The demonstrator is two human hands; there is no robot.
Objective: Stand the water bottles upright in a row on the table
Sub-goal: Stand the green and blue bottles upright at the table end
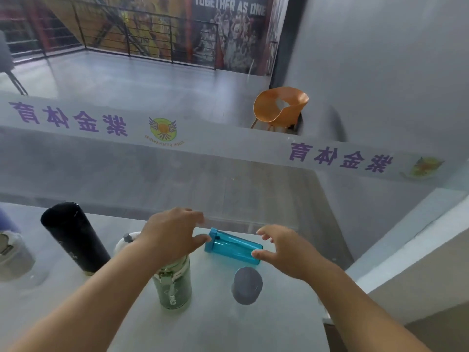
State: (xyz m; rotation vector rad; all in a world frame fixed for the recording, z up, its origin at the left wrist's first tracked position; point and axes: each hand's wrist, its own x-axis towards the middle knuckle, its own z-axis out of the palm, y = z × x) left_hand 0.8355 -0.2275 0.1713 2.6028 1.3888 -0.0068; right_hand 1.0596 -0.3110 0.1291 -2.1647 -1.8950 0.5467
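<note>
A white table (279, 313) carries everything here. A blue see-through bottle (234, 246) lies on its side near the far edge, cap end to the left. Nearer, a green bottle (175, 288) with a pale lid stands upright, and just right of it stands a small grey bottle (247, 285). Farther left a tall black flask (73, 237) stands upright, with a white-topped bottle (127, 241) between it and the green one, mostly hidden

Five bottles (234, 247), two hands (172, 235)
</note>
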